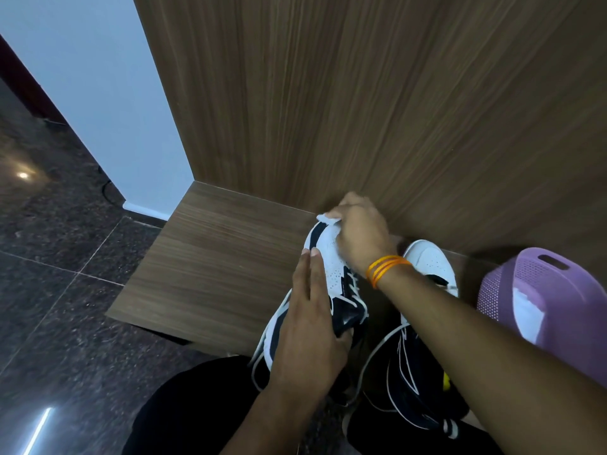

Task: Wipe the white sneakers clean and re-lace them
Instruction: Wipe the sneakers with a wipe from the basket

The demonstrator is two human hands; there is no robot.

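Observation:
Two white and navy sneakers lie on a low wooden platform (pixel 210 264). The near sneaker (pixel 331 261) points away from me with its toe towards the wooden wall. My right hand (pixel 361 234), with orange threads round the wrist, grips a small white wipe (pixel 326 219) and presses it on that sneaker's toe. My left hand (pixel 312 320) holds the same sneaker at its middle, fingers straight along its left side and thumb tucked at the tongue. The second sneaker (pixel 430 261) lies to the right, partly hidden under my right forearm, its lace hanging loose.
A purple perforated plastic basket (pixel 538 284) with white cloth or paper inside stands at the right edge. A wood-grain wall rises just behind the platform. Dark polished stone floor lies to the left. My dark-trousered knees are at the bottom.

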